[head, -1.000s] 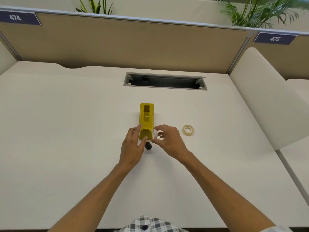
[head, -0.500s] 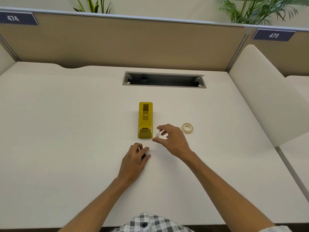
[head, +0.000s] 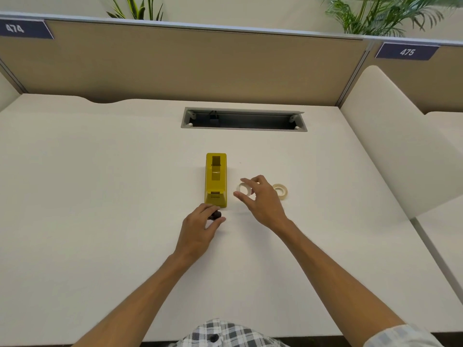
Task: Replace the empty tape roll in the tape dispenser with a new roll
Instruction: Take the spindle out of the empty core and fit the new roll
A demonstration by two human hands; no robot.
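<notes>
Head view shows your two bare forearms reaching forward over the white desk (head: 100, 221). Your left hand (head: 198, 229) rests low on the desk just in front of the near end of the yellow tape dispenser (head: 216, 180), its fingers and thumb curled round a small black spindle (head: 215, 215), which shows dark between thumb and fingertips. Your right hand (head: 263, 204) hangs just to the right of the dispenser, and its thumb and forefinger pinch a thin, pale empty tape ring (head: 244, 189), held upright with its hole turned toward you; your other fingers are loosely bent behind it. The ring is clear of the dispenser, close beside its right flank.

The dispenser stands lengthwise near the middle of the desk, its narrow end toward you, and its open cradle holds no roll that you can see. The new tape roll (head: 280, 190), cream and thicker, lies flat on the desk just beyond your right hand, to the right of your knuckles and not touched by them.

Farther back, a grey cable slot (head: 244, 119) is cut into the desk. Behind it rises a tan partition (head: 188, 61) with number plates 474 (head: 22, 28) and 475 (head: 407, 51), and green plants (head: 380, 13) show above its top edge. A checked shirt (head: 225, 333) shows at the bottom edge.
</notes>
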